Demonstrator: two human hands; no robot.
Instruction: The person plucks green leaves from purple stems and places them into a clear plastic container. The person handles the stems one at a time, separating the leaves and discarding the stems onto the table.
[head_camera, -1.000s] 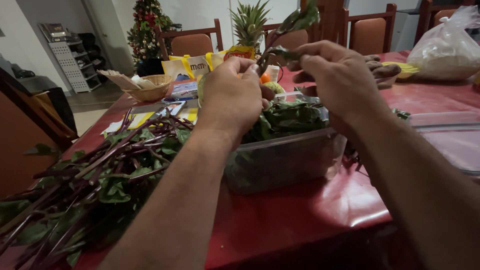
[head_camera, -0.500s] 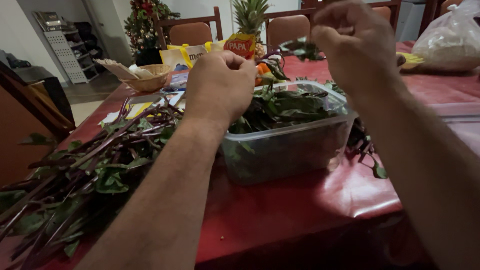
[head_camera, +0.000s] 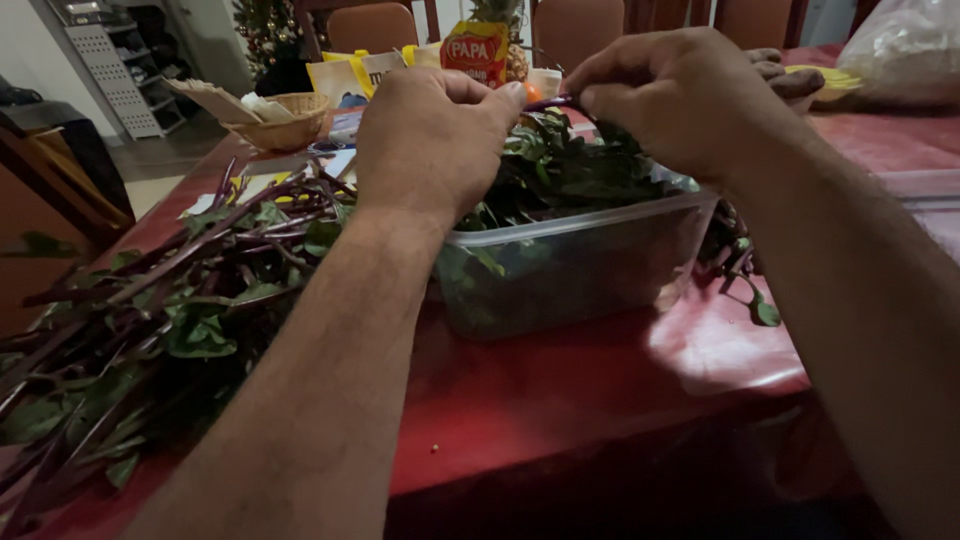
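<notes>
Both hands meet above a clear plastic tub (head_camera: 600, 262) near the front edge of the tabletop (head_camera: 560, 390), which is covered in a shiny red cloth. Between them runs one thin purple stem (head_camera: 548, 102). The left hand (head_camera: 432, 140) has its grip closed on one end of it, thumb against fingers, and the right hand (head_camera: 680, 100) pinches the other end the same way. The stem is slim, dark purple and nearly level, just above the dark green leaves (head_camera: 560, 175) heaped in the tub. Toward the left edge of the tabletop lies one big loose pile of purple stalks (head_camera: 170, 290) with green leaves on them, too many to count. At the far edge stand one woven basket (head_camera: 280, 125) and one red snack bag (head_camera: 478, 52).
</notes>
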